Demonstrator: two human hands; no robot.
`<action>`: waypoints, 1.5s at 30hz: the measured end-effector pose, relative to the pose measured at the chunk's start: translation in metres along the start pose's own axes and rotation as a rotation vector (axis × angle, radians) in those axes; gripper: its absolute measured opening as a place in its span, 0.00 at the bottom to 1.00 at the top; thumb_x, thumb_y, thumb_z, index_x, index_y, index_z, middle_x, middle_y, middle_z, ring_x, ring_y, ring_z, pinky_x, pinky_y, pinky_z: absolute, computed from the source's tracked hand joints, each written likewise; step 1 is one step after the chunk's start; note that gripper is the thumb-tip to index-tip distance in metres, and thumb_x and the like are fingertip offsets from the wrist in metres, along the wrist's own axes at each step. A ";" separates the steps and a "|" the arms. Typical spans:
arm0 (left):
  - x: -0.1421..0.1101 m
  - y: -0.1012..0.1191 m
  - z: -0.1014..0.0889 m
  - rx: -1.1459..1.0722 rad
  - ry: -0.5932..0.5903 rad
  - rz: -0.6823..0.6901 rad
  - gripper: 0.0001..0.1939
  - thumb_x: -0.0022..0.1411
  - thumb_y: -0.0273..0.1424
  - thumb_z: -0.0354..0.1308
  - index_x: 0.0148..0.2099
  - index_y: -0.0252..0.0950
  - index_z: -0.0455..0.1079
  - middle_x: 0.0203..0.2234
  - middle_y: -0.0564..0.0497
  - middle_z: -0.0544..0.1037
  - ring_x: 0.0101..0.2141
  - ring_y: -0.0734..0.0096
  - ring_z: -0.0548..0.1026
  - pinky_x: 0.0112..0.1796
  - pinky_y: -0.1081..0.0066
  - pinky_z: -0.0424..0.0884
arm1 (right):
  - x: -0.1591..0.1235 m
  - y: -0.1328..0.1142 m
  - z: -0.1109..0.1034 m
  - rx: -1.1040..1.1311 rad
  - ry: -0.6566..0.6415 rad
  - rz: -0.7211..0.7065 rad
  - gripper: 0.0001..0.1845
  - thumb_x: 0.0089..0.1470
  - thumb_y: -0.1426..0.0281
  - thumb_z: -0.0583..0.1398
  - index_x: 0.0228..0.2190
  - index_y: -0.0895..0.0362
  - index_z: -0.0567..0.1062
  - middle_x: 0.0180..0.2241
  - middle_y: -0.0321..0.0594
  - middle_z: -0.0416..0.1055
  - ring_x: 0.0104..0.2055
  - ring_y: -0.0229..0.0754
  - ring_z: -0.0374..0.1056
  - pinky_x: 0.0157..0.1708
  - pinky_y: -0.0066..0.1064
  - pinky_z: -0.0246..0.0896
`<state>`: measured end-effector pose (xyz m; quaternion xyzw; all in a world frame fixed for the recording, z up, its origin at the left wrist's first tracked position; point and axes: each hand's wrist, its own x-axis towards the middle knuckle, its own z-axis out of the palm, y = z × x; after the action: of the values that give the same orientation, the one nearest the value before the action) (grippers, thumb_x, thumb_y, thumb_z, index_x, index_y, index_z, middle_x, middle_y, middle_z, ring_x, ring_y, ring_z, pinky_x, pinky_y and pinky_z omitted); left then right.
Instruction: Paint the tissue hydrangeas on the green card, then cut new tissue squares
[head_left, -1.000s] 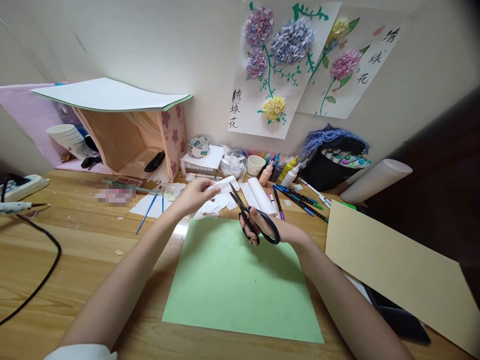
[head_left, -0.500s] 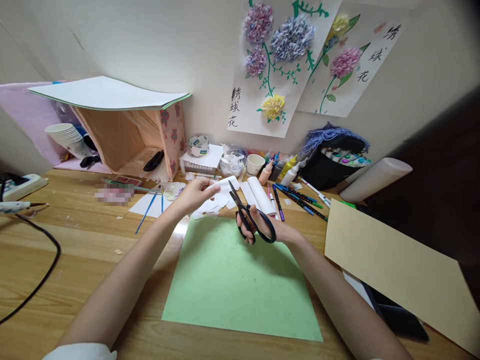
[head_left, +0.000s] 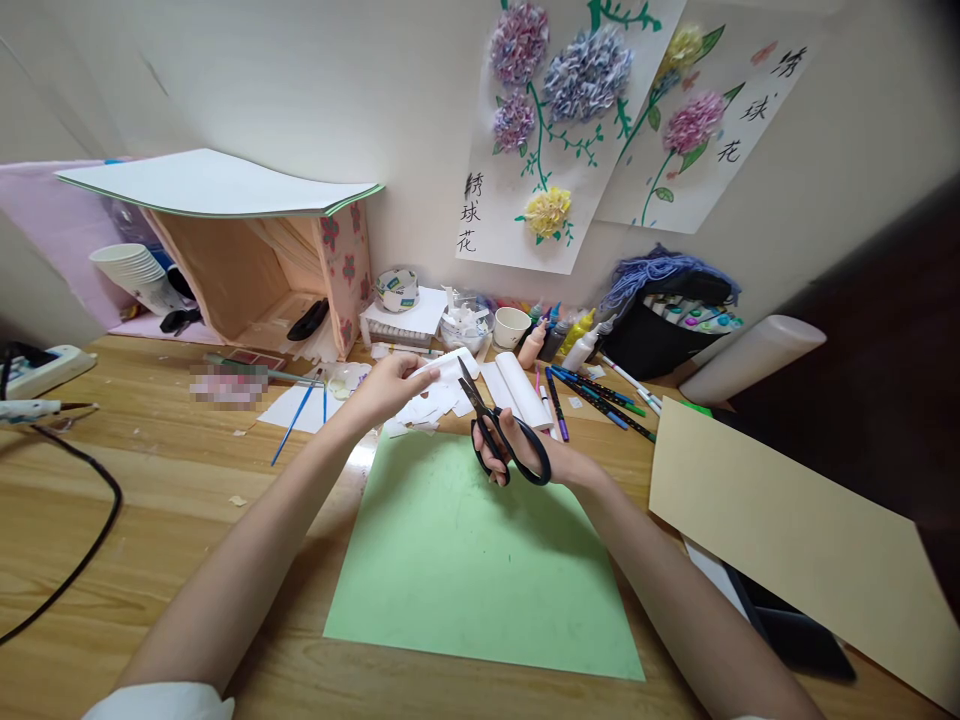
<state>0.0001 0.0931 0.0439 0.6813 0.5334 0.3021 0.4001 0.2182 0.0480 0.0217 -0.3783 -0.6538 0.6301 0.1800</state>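
Note:
My left hand (head_left: 394,388) pinches a folded strip of white paper (head_left: 454,368) between thumb and fingers. Gripped in my right hand (head_left: 504,450) is a pair of black-handled scissors (head_left: 480,405), its loops around my thumb and fingers. The blades are slightly apart and point up and left, with their tips close to the strip's right end; whether they touch it I cannot tell. White paper scraps (head_left: 427,408) lie under the strip. A green sheet (head_left: 480,570) is spread on the table below both hands.
A roll of white paper (head_left: 521,390) lies right of the scissors, beside several marker pens (head_left: 600,400). Paint bottles (head_left: 532,345), a paper cup (head_left: 511,328) and a bowl of scraps (head_left: 466,325) stand behind. A tan board (head_left: 795,540) lies at the right.
The scissors have shifted slightly left, and the gap between their blades looks a little narrower. My left hand holds the paper strip in nearly the same place.

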 end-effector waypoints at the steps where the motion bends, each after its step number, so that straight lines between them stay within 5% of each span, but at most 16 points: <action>1: 0.000 0.000 0.000 0.004 0.000 0.008 0.18 0.56 0.45 0.54 0.28 0.34 0.65 0.20 0.55 0.66 0.22 0.76 0.61 0.24 0.74 0.54 | 0.000 0.000 0.000 -0.004 -0.001 0.003 0.40 0.40 0.32 0.39 0.28 0.56 0.60 0.17 0.30 0.56 0.18 0.35 0.58 0.19 0.30 0.54; 23: 0.000 0.000 -0.001 -0.031 0.017 -0.012 0.19 0.55 0.47 0.54 0.29 0.34 0.66 0.21 0.54 0.68 0.21 0.76 0.63 0.22 0.75 0.57 | 0.007 0.008 0.000 -0.076 0.144 -0.040 0.34 0.44 0.36 0.48 0.26 0.56 0.60 0.14 0.26 0.56 0.12 0.31 0.55 0.12 0.23 0.54; 45: 0.000 0.003 0.003 -0.064 0.012 -0.018 0.19 0.55 0.46 0.54 0.25 0.35 0.63 0.18 0.55 0.65 0.19 0.78 0.60 0.22 0.75 0.55 | 0.010 0.008 0.009 -0.014 0.110 -0.077 0.37 0.41 0.33 0.42 0.26 0.55 0.60 0.15 0.26 0.54 0.14 0.30 0.54 0.16 0.25 0.60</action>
<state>0.0044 0.0918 0.0452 0.6615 0.5318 0.3196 0.4213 0.2074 0.0490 0.0106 -0.3884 -0.6612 0.5964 0.2372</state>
